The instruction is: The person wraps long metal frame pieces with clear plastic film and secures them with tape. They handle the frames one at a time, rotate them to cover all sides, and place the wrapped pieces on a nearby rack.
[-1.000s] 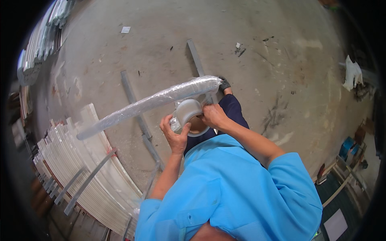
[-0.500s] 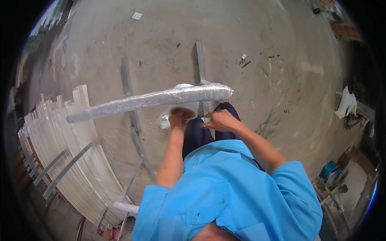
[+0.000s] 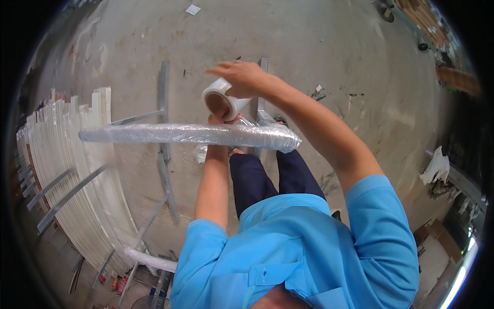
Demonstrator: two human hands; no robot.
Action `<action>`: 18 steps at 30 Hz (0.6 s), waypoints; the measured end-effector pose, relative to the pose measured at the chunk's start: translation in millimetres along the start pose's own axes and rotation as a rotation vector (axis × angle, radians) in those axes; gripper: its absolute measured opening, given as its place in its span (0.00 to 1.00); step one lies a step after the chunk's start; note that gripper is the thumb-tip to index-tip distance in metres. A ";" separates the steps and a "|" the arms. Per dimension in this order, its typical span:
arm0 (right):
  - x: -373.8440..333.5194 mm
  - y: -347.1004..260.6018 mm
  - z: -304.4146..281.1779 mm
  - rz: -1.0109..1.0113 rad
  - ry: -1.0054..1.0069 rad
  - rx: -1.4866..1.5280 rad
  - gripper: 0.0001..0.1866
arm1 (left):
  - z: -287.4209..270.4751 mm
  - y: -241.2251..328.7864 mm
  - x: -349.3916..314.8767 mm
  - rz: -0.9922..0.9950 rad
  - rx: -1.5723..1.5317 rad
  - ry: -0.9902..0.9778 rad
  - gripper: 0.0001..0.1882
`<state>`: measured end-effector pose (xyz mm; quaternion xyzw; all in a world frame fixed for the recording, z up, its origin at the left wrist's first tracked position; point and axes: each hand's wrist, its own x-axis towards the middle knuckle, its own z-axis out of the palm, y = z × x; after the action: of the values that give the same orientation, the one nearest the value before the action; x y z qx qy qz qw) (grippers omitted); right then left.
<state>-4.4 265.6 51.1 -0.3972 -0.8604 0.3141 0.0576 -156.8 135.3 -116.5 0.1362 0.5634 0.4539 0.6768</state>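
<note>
A long bundle (image 3: 180, 134) wrapped in clear plastic film lies crosswise in front of me on metal supports. Just beyond it is a roll of stretch film (image 3: 210, 96), its brown core facing me. My left hand (image 3: 218, 116) reaches under the bundle and grips the roll, fingers in the lower part of the core; the bundle hides some of that wrist and forearm. Above the roll's far side, my right hand (image 3: 242, 77) is extended with its fingers straight, the thumb side close to the film. A strand of film (image 3: 248, 121) stretches between roll and bundle.
Long white profiles (image 3: 67, 170) are stacked at the left, with grey metal bars (image 3: 72, 198) across them. A metal support (image 3: 163, 98) and another support (image 3: 261, 105) stand under the bundle. White cloth (image 3: 435, 166) and cardboard (image 3: 443, 239) lie at the right.
The film roll has gone from the near side of the bundle to its far side with my left hand. My right hand has risen over the bundle and straightened its fingers.
</note>
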 end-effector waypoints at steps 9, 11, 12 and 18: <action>62.0 -50.3 53.0 -0.200 -0.507 -0.865 0.16 | 41.5 27.6 -20.4 0.101 -0.342 -0.067 0.22; 65.5 -37.1 47.2 -0.188 -0.567 -0.817 0.13 | 51.5 32.2 -23.8 0.091 -0.421 -0.142 0.22; 67.4 -26.1 37.3 -0.191 -0.608 -0.781 0.12 | 55.5 31.6 -26.6 0.062 -0.552 -0.257 0.23; -14.8 53.0 -65.1 -0.461 -0.516 -0.595 0.14 | 46.0 7.9 -28.8 -0.028 -0.624 -0.389 0.24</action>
<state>62.6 312.9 74.1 -0.1036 -0.9653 0.1209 -0.2068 -118.3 132.6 -77.5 -0.0009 0.2604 0.5601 0.7864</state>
